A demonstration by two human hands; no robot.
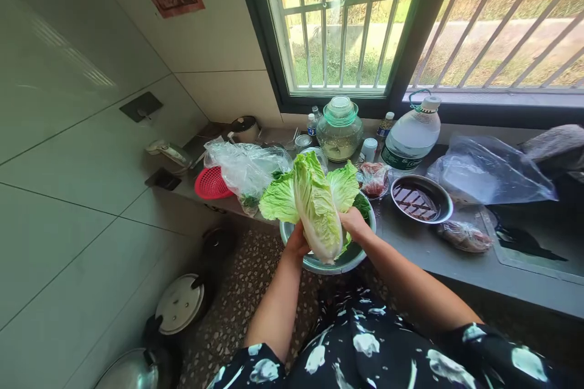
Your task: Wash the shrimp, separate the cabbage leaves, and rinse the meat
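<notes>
Left hand (297, 242) and right hand (356, 225), seen in the head view, grip a Chinese cabbage (319, 213) between them, the left at its left side near the base, the right on its right side. How the fingertips close is partly hidden by the leaves. The cabbage is held over a pale basin (351, 265), whose rim shows around its lower half. Its long axis runs away from the body toward the window (340, 30), leaning a little to the left at the far end. The white root end points back toward the person and slightly right; the frilly leaf tips point toward the window. Outer leaves splay to both sides, wider on the left. Darker greens (363, 206) show inside the basin at the right.

On the counter (438, 255), a red basket (213, 183) and a clear plastic bag (253, 169) lie to the left of the cabbage. A glass jar (340, 140) stands beyond it; wrapped meat (375, 179), a metal bowl (448, 213) and a large water bottle (410, 138) are to its right.
</notes>
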